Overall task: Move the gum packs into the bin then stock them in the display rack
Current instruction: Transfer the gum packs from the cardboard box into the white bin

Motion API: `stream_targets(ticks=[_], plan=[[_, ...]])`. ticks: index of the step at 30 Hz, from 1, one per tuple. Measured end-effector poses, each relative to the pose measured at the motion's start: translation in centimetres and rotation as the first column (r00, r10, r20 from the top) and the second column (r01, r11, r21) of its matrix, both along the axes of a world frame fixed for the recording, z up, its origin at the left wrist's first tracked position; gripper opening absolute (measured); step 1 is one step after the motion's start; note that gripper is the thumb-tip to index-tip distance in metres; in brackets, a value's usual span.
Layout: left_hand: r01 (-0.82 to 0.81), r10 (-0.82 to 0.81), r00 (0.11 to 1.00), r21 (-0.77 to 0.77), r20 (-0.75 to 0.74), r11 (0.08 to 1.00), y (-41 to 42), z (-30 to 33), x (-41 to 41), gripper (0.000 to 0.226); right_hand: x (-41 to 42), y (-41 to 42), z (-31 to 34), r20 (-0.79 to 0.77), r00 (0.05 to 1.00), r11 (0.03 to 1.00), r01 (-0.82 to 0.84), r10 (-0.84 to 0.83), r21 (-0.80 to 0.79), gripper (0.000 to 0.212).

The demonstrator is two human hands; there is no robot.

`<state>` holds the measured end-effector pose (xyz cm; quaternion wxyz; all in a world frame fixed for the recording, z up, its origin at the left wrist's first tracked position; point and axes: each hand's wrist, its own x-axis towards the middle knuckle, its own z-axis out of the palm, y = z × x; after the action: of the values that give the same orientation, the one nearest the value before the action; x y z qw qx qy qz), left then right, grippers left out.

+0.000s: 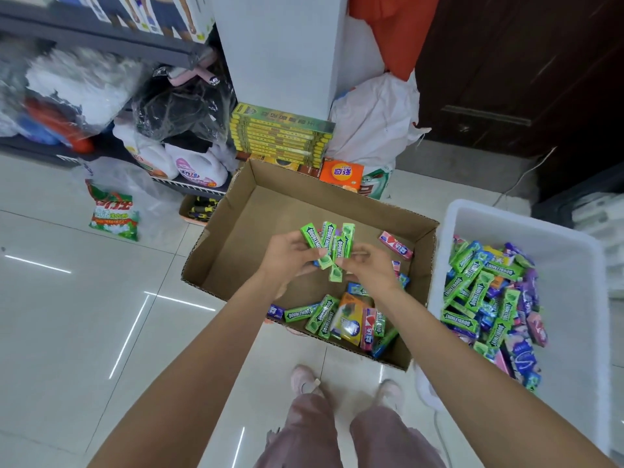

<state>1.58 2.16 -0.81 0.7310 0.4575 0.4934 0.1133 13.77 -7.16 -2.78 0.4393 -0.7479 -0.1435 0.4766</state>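
Gum packs [329, 246] sit pinched in both the left hand [290, 256] and right hand [369, 265] mid-frame, many already fill the white bin [526, 217] at right, and some wait in the cardboard box [236, 231], so I think the rack comes later.

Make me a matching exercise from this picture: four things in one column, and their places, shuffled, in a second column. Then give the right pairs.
Things
1. fan of green Doublemint gum packs
2. lone pink gum pack
3. white plastic bin
4. orange detergent box

Places
A. on the floor behind the brown cardboard box
B. held between the left hand and right hand
C. right of the cardboard box, heaped with gum
D. on the cardboard box's bottom, near its right wall

Pairs: 1-B, 2-D, 3-C, 4-A
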Motion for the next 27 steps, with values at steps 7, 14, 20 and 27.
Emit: stream_targets(ticks=[7, 14, 20, 27], plan=[[0.089, -0.091, 0.996, 0.096, 0.025, 0.991, -5.1, 3.0, 6.4, 0.022, 5.6, -5.6, 3.1, 0.112, 0.99, 0.994, 0.074, -0.083, 0.084, 0.027], [0.239, -0.241, 0.97, 0.199, -0.012, 0.95, -13.3, 3.1, 14.7, 0.012, 12.6, -14.4, 3.7, 0.233, 0.966, 0.994, 0.108, -0.112, 0.033, 0.037], [0.47, -0.319, 0.869, 0.428, -0.379, 0.772, -19.9, 1.3, 19.8, 0.049, 16.5, -21.1, 2.1, 0.236, 0.971, 0.995, 0.059, -0.038, -0.083, 0.042], [0.526, -0.133, 0.813, 0.617, -0.567, 0.586, -23.0, 0.8, 18.9, 0.032, 17.6, -23.4, 2.2, 0.277, 0.954, 0.992, -0.095, 0.115, -0.083, 0.031]])
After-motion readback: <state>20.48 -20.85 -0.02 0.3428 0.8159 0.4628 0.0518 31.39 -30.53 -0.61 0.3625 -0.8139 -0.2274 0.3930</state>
